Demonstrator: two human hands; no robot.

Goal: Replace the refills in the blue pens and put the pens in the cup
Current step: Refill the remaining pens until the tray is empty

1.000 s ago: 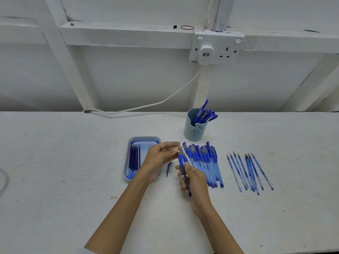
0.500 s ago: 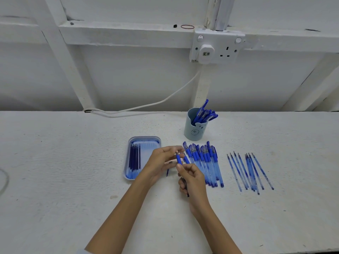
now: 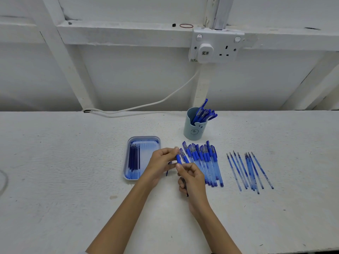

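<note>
- Tabletop (image 3: pixel 55 180): white, rough painted surface, spans full width.
- Brown spot (image 3: pixel 113 197): on tabletop, near-left of centre.
- Thin dark curve (image 3: pixel 4 182): at far-left edge of view, nature unclear.
- Horizontal beam (image 3: pixel 119 33): white, on far wall; diagonal brace (image 3: pixel 67 66) below it, left.
- Double socket (image 3: pixel 218 45): white, fixed to beam, right of centre; conduit (image 3: pixel 218 11) rising above it.
- Plug (image 3: pixel 204 51): white, in left outlet.
- Cable (image 3: pixel 146 105): white, drops from below socket, runs left along far tabletop edge.
- Rubber band (image 3: pixel 186 25): reddish, flat on beam, just left of socket.
- Small black item (image 3: pixel 173 25): beside rubber band, left.
</note>
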